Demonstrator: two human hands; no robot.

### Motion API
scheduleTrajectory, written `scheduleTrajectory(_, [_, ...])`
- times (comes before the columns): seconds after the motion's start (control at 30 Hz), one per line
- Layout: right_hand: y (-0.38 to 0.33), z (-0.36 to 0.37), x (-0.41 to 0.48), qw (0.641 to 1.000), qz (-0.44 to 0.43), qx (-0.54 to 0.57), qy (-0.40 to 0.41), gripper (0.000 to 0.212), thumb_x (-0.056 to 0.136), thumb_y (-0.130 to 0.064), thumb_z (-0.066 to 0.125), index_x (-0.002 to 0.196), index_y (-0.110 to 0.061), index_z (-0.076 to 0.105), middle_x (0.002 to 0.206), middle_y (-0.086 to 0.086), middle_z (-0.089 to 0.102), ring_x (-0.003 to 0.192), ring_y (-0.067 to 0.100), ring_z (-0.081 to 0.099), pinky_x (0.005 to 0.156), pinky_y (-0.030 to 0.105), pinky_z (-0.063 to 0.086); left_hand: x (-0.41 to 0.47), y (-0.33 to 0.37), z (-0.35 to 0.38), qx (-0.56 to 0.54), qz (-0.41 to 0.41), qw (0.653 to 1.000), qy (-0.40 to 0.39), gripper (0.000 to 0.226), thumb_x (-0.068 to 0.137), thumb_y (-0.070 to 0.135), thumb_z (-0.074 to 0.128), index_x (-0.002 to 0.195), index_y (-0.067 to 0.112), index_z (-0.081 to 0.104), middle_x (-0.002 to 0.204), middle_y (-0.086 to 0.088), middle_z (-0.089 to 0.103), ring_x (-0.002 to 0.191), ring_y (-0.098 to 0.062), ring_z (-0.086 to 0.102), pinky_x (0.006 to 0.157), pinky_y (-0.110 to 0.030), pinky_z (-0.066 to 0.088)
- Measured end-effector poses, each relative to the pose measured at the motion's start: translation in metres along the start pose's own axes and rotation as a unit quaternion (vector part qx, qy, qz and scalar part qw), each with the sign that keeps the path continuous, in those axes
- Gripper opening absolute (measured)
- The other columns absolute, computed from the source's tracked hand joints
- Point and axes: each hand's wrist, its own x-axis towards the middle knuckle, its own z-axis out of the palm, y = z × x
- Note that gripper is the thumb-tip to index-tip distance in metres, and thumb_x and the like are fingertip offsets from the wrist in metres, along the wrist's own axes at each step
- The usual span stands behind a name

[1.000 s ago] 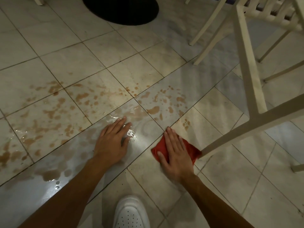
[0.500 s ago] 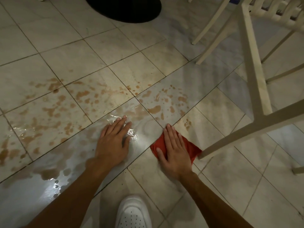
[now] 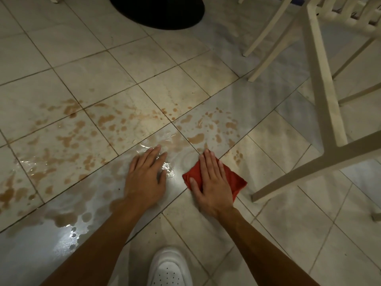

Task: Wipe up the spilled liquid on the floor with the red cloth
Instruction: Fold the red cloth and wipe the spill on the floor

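Crumpled red fabric cloth [image 3: 236, 180] lies pressed beneath the flat, released right grip [image 3: 212, 182]; left grip [image 3: 144, 178] rests released on glossy beige floor tiles [image 3: 288, 234] amid brown spilled liquid [image 3: 198, 138].

On the floor [image 3: 309, 223], the right hand [image 3: 212, 182] lies flat on the cloth [image 3: 235, 180], just right of the left hand [image 3: 144, 178], which rests flat in the spilled liquid [image 3: 72, 141]. The liquid spreads left of and behind both hands. A chair [image 3: 321, 89] stands to the right, one leg near the cloth. A shoe [image 3: 169, 269] sits nearest the person, between the forearms. A round base [image 3: 156, 11] lies far behind.
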Motion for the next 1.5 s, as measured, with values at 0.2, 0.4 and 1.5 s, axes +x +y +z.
scheduleTrajectory(0.2, [0.001, -0.007, -0.018, 0.989, -0.143, -0.012, -0.037, 0.087, 0.114, -0.065, 0.037, 0.176, -0.022, -0.006, 0.183, -0.004, -0.017, 0.169, 0.012, -0.018, 0.139, 0.045, -0.003, 0.004, -0.004, 0.0, 0.003, 0.001, 1.0, -0.005, 0.061, 0.103, 0.046, 0.04, 0.161, 0.027, 0.044, 0.173, 0.005, 0.029, 0.16, -0.019, 0.024, 0.13, -0.052, 0.02])
scheduleTrajectory(0.4, [0.003, -0.004, 0.004, 0.999, -0.036, -0.011, -0.003, 0.085, 0.114, -0.066, 0.028, 0.175, -0.021, -0.012, 0.182, -0.005, -0.023, 0.167, 0.01, -0.023, 0.139, 0.045, -0.004, 0.003, -0.005, 0.004, 0.001, 0.001, 1.0, 0.002, 0.059, 0.105, 0.045, 0.041, 0.161, 0.027, 0.044, 0.173, 0.005, 0.029, 0.161, -0.018, 0.024, 0.13, -0.051, 0.019])
scheduleTrajectory(1.5, [0.003, -0.007, 0.002, 0.97, -0.237, -0.008, -0.06, 0.088, 0.113, -0.06, 0.044, 0.176, -0.02, -0.003, 0.184, -0.001, -0.012, 0.17, 0.015, -0.012, 0.139, 0.05, 0.006, 0.001, -0.016, -0.005, -0.017, -0.016, 1.0, -0.003, 0.056, 0.107, 0.04, 0.036, 0.162, 0.028, 0.041, 0.173, 0.006, 0.03, 0.159, -0.018, 0.027, 0.129, -0.047, 0.024])
